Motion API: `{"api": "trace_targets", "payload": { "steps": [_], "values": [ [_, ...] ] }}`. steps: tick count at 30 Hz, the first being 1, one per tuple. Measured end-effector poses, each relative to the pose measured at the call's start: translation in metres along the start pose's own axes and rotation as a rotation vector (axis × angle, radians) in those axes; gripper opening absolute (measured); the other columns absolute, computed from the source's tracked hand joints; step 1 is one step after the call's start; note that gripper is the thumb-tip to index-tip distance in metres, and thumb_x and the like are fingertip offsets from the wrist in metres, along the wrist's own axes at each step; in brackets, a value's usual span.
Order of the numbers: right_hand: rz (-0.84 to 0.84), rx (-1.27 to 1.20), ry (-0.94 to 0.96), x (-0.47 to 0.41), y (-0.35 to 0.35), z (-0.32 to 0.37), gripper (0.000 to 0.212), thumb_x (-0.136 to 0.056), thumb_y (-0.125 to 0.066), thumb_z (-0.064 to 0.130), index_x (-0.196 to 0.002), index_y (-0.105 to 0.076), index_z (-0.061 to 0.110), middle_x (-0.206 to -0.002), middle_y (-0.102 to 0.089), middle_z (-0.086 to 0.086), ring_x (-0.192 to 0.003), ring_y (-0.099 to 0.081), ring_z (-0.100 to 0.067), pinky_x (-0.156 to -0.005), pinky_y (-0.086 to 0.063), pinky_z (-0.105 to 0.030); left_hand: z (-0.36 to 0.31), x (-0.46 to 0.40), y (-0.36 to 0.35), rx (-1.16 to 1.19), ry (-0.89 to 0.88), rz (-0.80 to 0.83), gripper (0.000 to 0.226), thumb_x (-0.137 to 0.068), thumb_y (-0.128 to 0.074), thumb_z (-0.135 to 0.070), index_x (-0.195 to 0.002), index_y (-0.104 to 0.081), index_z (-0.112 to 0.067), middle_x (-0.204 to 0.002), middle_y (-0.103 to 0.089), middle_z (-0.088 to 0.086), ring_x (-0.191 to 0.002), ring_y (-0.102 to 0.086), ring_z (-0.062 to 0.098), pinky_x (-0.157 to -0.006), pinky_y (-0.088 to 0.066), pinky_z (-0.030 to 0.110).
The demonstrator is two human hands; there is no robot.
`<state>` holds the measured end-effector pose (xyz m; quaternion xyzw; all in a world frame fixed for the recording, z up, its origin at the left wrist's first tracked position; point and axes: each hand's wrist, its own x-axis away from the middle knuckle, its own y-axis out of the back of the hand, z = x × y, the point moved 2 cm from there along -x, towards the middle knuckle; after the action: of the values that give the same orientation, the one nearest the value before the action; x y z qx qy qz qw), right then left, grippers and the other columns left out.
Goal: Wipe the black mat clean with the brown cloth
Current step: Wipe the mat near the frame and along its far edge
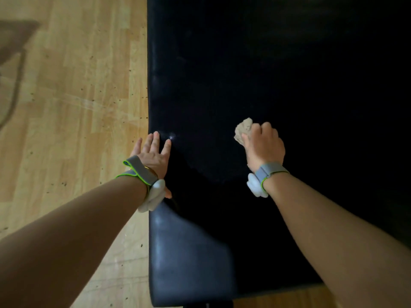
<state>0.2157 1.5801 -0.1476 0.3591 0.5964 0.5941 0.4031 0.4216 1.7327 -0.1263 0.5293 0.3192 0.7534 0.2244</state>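
Observation:
The black mat [278,74] lies flat on the floor and fills the right two thirds of the view, its left edge running straight up the middle. My right hand [263,147] grips the bunched brown cloth [242,130] and holds it on the mat's middle; part of the cloth sticks out past my fingers at upper left. My left hand [154,152] rests flat, fingers spread and straight, on the mat's left edge, partly over the floor. A small pale speck [172,136] sits on the mat just beyond my left fingertips.
A wooden floor [73,103] with dark specks of dirt lies left of the mat. A dark blurred shape with a thin leg or cord [15,70] is at the far left. The mat's near end [191,263] shows a grey sheen.

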Motion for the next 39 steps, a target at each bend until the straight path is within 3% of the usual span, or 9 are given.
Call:
{"api": "trace_targets", "payload": {
  "steps": [4,10,15,18,22,25,30,34,39],
  "values": [
    [-0.06,0.016,0.024,0.014,-0.006,0.005,0.041,-0.083,-0.061,0.046,-0.096,-0.057,0.007,-0.089,-0.053,-0.015,-0.076,-0.053,-0.034,-0.057,-0.035,-0.037,0.003,0.001,0.001,0.039,-0.013,-0.007,0.149,-0.046,-0.078,-0.069,-0.149,0.015,-0.015,-0.154,0.018,0.02,-0.144,0.012,0.03,-0.116,0.004,0.046],
    [0.033,-0.211,-0.138,0.007,-0.014,0.012,0.029,-0.096,-0.049,0.033,-0.115,-0.052,0.011,-0.11,-0.049,-0.012,-0.092,-0.052,-0.031,-0.069,-0.039,-0.038,0.0,-0.001,0.003,0.047,-0.009,0.003,0.149,-0.045,-0.08,-0.067,-0.148,0.014,-0.015,-0.154,0.019,0.019,-0.145,0.009,0.028,-0.115,0.002,0.045],
    [-0.011,-0.33,0.302,0.1,-0.01,0.086,0.005,-0.085,-0.065,0.024,-0.082,-0.061,0.022,-0.074,-0.051,-0.004,-0.059,-0.048,-0.024,-0.051,-0.038,-0.036,0.004,-0.001,-0.001,0.08,-0.017,-0.015,0.15,-0.043,-0.079,-0.07,-0.149,0.014,-0.019,-0.154,0.02,0.018,-0.145,0.009,0.026,-0.116,0.001,0.043],
    [-0.051,-0.353,0.401,0.09,-0.002,0.075,0.01,-0.089,-0.055,0.022,-0.087,-0.064,0.022,-0.072,-0.045,0.0,-0.062,-0.05,-0.025,-0.052,-0.037,-0.037,0.001,-0.001,0.002,0.033,-0.007,0.0,0.15,-0.045,-0.077,-0.071,-0.149,0.015,-0.016,-0.154,0.02,0.02,-0.145,0.009,0.028,-0.116,0.001,0.042],
    [-0.049,-0.331,-0.007,0.024,-0.004,-0.011,0.027,-0.097,-0.037,0.03,-0.114,-0.055,0.019,-0.095,-0.047,0.001,-0.096,-0.051,-0.029,-0.073,-0.039,-0.035,0.002,-0.003,0.001,0.035,-0.026,-0.001,0.149,-0.046,-0.077,-0.071,-0.148,0.016,-0.015,-0.153,0.02,0.02,-0.145,0.008,0.03,-0.116,0.001,0.042],
    [-0.109,-0.305,-0.219,0.013,-0.012,-0.032,0.022,-0.096,-0.048,0.029,-0.109,-0.055,0.013,-0.106,-0.046,-0.008,-0.095,-0.053,-0.03,-0.071,-0.041,-0.036,0.002,-0.003,-0.001,0.043,-0.037,-0.004,0.149,-0.046,-0.078,-0.07,-0.149,0.015,-0.015,-0.153,0.02,0.021,-0.145,0.008,0.03,-0.116,0.002,0.041],
    [-0.03,-0.394,0.068,0.084,-0.014,0.068,0.017,-0.075,-0.076,0.019,-0.076,-0.06,0.015,-0.078,-0.054,-0.009,-0.058,-0.053,-0.028,-0.05,-0.045,-0.033,0.002,-0.002,0.002,0.028,-0.03,0.008,0.148,-0.047,-0.076,-0.071,-0.148,0.016,-0.013,-0.153,0.02,0.022,-0.144,0.01,0.031,-0.116,0.003,0.04],
    [-0.088,-0.376,0.339,0.099,-0.003,0.079,0.006,-0.085,-0.064,0.023,-0.08,-0.063,0.019,-0.078,-0.054,-0.007,-0.062,-0.053,-0.028,-0.052,-0.047,-0.035,-0.002,-0.002,0.004,0.01,-0.03,0.028,0.149,-0.049,-0.077,-0.069,-0.147,0.015,-0.006,-0.151,0.018,0.029,-0.144,0.008,0.036,-0.116,0.001,0.04],
    [-0.058,-0.18,-0.07,0.022,-0.01,-0.043,0.036,-0.095,-0.045,0.046,-0.101,-0.058,0.013,-0.105,-0.055,-0.01,-0.097,-0.056,-0.035,-0.069,-0.036,-0.032,0.0,-0.004,0.0,0.04,-0.053,0.008,0.148,-0.05,-0.077,-0.069,-0.147,0.016,-0.007,-0.15,0.02,0.028,-0.143,0.011,0.035,-0.117,0.002,0.039]
  ]
}}
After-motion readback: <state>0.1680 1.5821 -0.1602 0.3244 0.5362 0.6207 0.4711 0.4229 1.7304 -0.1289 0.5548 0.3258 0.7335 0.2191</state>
